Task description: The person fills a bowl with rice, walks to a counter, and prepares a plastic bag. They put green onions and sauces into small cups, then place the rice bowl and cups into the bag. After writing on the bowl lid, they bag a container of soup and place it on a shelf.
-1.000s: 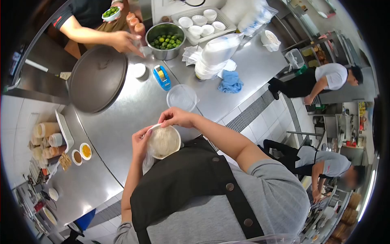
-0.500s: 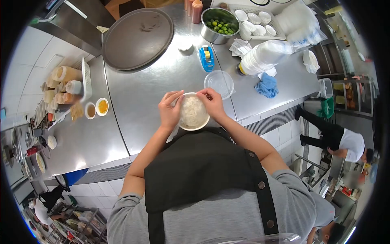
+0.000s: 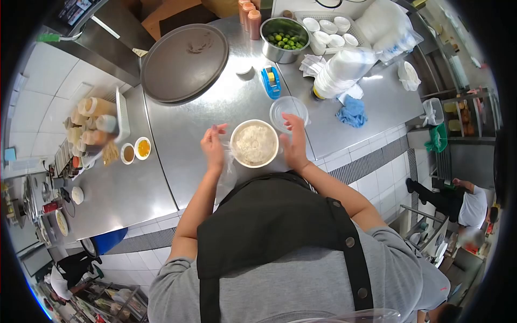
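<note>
Centrally, a round white bowl (image 3: 237, 152) of pale food (image 3: 254, 141) stands on a stainless steel counter (image 3: 177, 129), between a worker's bare hands. The right hand (image 3: 294, 144) is open, fingers apart, just beside the bowl and by the edge of a clear plastic lid (image 3: 285, 105). The left hand (image 3: 213, 148) is raised at the opposite side, fingers partly bent; whether it pinches the clear plastic (image 3: 228, 171) hanging beside the bowl cannot be told.

Beyond the lid sit a blue tape dispenser (image 3: 271, 82) and a metal pot (image 3: 280, 55) of small green citrus fruits (image 3: 286, 41), with a crumpled blue cloth (image 3: 352, 111) to the right, near plastic-wrapped white containers (image 3: 340, 75). A large round brown tray (image 3: 183, 64) lies at upper left. Two small dishes, one of brown sauce (image 3: 128, 154), one of orange (image 3: 142, 148), rest side by side at left. At far right, a person in a white shirt (image 3: 473, 207) appears in the kitchen.
</note>
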The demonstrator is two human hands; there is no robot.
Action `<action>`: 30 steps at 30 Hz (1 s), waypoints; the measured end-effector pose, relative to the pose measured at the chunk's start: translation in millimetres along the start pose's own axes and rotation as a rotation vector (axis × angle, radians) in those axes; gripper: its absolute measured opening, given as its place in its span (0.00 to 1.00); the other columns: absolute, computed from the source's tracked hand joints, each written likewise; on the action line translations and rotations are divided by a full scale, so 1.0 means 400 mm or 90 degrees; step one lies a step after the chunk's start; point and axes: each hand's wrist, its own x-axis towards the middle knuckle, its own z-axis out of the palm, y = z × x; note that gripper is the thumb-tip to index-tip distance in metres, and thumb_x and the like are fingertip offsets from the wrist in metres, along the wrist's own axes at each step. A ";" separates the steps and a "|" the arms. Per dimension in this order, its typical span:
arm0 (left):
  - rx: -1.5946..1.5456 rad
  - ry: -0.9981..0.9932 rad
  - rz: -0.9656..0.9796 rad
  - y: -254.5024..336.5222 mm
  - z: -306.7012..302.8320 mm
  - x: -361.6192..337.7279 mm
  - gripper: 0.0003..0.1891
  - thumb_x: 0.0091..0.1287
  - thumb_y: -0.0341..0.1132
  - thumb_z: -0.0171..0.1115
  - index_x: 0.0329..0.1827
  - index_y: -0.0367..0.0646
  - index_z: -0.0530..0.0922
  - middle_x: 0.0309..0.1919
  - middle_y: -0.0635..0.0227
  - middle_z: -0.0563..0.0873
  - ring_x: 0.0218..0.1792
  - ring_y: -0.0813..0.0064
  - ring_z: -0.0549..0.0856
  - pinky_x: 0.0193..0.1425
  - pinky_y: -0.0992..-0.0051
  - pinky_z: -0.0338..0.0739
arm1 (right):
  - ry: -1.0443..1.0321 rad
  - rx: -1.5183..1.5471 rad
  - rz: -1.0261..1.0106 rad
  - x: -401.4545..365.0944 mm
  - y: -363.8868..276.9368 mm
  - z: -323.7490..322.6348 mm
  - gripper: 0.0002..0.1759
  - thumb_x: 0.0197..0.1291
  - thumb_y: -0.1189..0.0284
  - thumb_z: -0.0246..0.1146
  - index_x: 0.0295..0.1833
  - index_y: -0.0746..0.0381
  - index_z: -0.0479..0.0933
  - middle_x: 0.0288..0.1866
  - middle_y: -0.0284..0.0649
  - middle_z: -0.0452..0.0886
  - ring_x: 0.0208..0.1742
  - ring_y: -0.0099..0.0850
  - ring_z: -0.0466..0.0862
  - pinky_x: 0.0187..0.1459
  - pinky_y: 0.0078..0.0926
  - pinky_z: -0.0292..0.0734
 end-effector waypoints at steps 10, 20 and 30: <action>0.141 -0.123 0.188 0.173 0.069 0.146 0.13 0.69 0.24 0.51 0.41 0.39 0.87 0.44 0.57 0.85 0.44 0.64 0.85 0.54 0.68 0.77 | 0.013 -0.096 0.014 0.101 0.074 0.001 0.46 0.64 0.51 0.67 0.79 0.62 0.57 0.80 0.52 0.59 0.79 0.49 0.60 0.77 0.44 0.54; 0.129 -0.435 -0.132 0.038 0.351 0.315 0.21 0.57 0.23 0.74 0.54 0.35 0.82 0.36 0.51 0.91 0.40 0.72 0.90 0.45 0.73 0.81 | 0.001 0.096 0.541 0.370 0.244 0.031 0.14 0.60 0.62 0.73 0.36 0.63 0.85 0.33 0.39 0.87 0.34 0.29 0.83 0.39 0.31 0.77; -0.042 -0.534 -0.291 -0.015 0.380 0.359 0.24 0.60 0.24 0.72 0.61 0.30 0.81 0.45 0.54 0.91 0.44 0.73 0.89 0.48 0.74 0.83 | 0.089 0.285 0.541 0.375 0.285 0.069 0.08 0.59 0.72 0.73 0.37 0.66 0.85 0.35 0.38 0.86 0.32 0.26 0.84 0.34 0.25 0.80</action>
